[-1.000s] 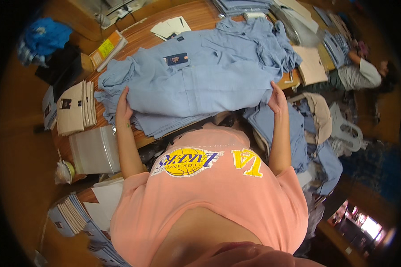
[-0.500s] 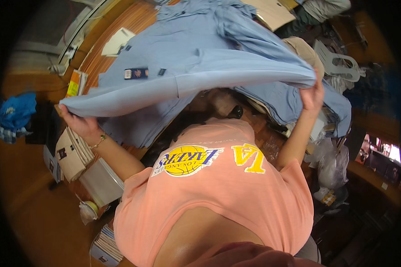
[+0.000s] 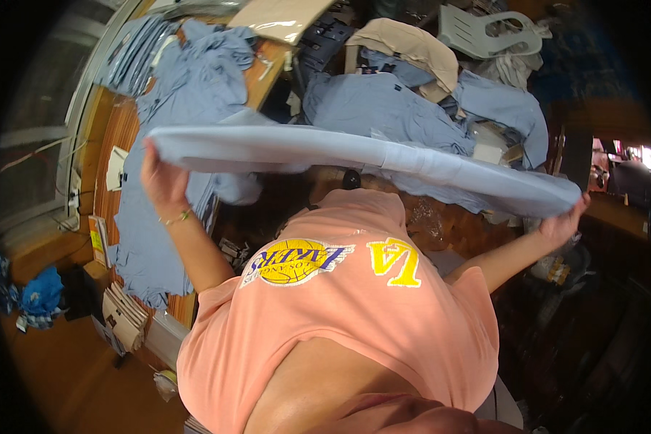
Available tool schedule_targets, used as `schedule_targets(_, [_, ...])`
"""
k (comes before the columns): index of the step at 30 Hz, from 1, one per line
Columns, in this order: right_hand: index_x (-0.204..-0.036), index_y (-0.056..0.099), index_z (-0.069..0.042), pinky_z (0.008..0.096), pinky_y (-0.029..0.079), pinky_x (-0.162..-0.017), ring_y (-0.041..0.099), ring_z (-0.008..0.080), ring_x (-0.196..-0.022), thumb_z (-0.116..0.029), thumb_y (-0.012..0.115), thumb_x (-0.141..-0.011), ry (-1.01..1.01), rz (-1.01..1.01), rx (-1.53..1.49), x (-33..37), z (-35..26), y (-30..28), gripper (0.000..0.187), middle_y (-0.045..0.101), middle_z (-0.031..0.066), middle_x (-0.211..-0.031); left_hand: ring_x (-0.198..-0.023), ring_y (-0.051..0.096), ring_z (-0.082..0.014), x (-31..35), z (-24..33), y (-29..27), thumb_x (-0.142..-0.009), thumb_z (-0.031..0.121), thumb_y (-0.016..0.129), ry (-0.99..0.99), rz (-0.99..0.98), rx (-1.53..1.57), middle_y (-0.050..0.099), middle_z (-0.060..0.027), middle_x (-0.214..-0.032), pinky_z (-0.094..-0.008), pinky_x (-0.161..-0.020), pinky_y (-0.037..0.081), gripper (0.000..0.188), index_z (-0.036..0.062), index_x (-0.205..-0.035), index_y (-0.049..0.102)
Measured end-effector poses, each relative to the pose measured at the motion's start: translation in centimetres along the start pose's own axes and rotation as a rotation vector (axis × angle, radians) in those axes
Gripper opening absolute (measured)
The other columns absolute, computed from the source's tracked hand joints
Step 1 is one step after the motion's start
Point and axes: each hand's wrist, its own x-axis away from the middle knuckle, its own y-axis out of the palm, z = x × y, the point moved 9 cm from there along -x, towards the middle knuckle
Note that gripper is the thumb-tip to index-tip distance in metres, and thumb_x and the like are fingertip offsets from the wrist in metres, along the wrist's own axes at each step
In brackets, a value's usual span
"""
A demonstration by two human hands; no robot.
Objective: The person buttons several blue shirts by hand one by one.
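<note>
A light blue garment (image 3: pixel 325 148) is stretched out in the air in front of me, its lower edge drawn nearly straight. My left hand (image 3: pixel 165 181) is closed on one end, with the fingertips hidden behind the cloth. At the other end my right hand (image 3: pixel 563 223) pinches the opposite corner. A seam crosses the cloth near its middle. Beyond the left hand, a blue shirt (image 3: pixel 195 87) and more blue cloth lie spread along the wooden table. Behind the held garment, another heap of blue shirts (image 3: pixel 390 108) is partly covered by it.
Folded blue garments (image 3: pixel 134 54) are stacked at the far left by the window. A beige board (image 3: pixel 282 18) lies at the back. Beige cloth (image 3: pixel 405 47) and a pale plastic chair (image 3: pixel 488 32) stand beyond the shirt heap. Beige folded packs (image 3: pixel 125 315) sit at lower left.
I have turned to the right, and the garment has come off the table with both hands still gripping its ends. The right end now hangs lower than the left.
</note>
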Motion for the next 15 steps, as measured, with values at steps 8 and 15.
schedule_targets(8, [-0.11, 0.054, -0.013, 0.0313, 0.04, -0.081, 0.054, 0.017, -0.095, -0.016, 0.058, -0.088, 0.235, 0.247, 0.545, -14.9, 8.6, -12.8, 0.023, 0.058, 0.0021, -0.102, -0.091, 0.059, -0.0185, -18.7, -17.3, -3.4, -0.093, 0.017, 0.048, -0.207, 0.294, -0.553, 0.062, -0.0111, -0.099, -0.0311, -0.083, 0.045, 0.026, -0.0049, -0.103, 0.055])
schedule_targets(15, [-0.104, 0.057, -0.015, 0.0286, 0.039, -0.07, 0.052, 0.0112, -0.083, -0.018, 0.059, -0.087, 0.245, 0.275, 0.721, -15.1, 9.4, -15.7, 0.018, 0.058, -0.0028, -0.097, -0.079, 0.057, -0.0104, -20.3, -17.5, -5.0, -0.089, 0.019, 0.055, -0.069, 0.295, -0.799, 0.061, -0.0019, -0.089, -0.0253, -0.071, 0.045, 0.02, 0.0028, -0.098, 0.061])
